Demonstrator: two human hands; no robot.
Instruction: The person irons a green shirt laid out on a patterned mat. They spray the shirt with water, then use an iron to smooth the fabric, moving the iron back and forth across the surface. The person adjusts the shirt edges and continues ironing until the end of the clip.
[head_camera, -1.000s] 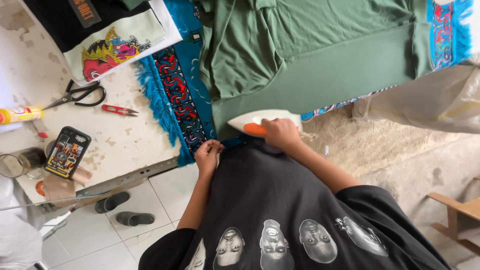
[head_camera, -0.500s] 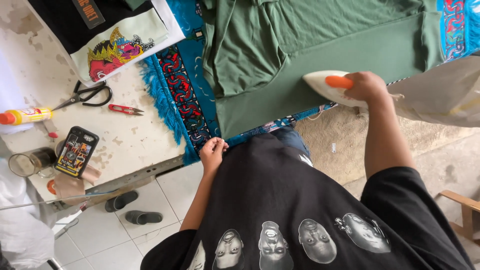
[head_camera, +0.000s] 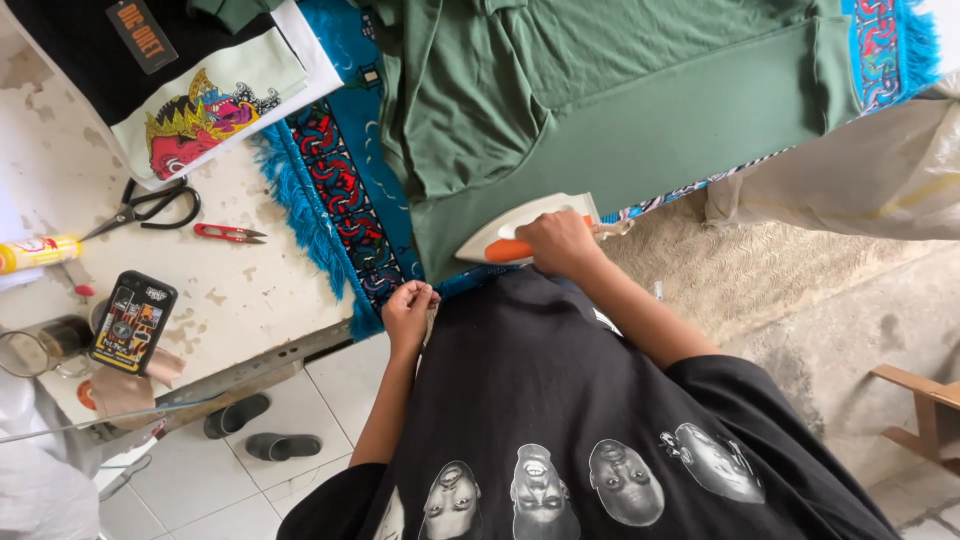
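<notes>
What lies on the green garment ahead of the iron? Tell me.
Nothing separate shows there. The right hand holds the iron at the green garment's near edge; ahead lie only the garment's own folds.

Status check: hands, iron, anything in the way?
Right hand grips iron on green garment. Left hand pinches the blue rug's edge. Nothing blocking the iron.

This looks like a small home workshop where clothes are made and pressed. A worn white table with chipped paint holds black scissors, little red thread snips, a glue tube and a phone. A blue patterned mat with a fringe covers part of it, with a green shirt and an iron on top. Slippers lie on the white floor tiles.
</notes>
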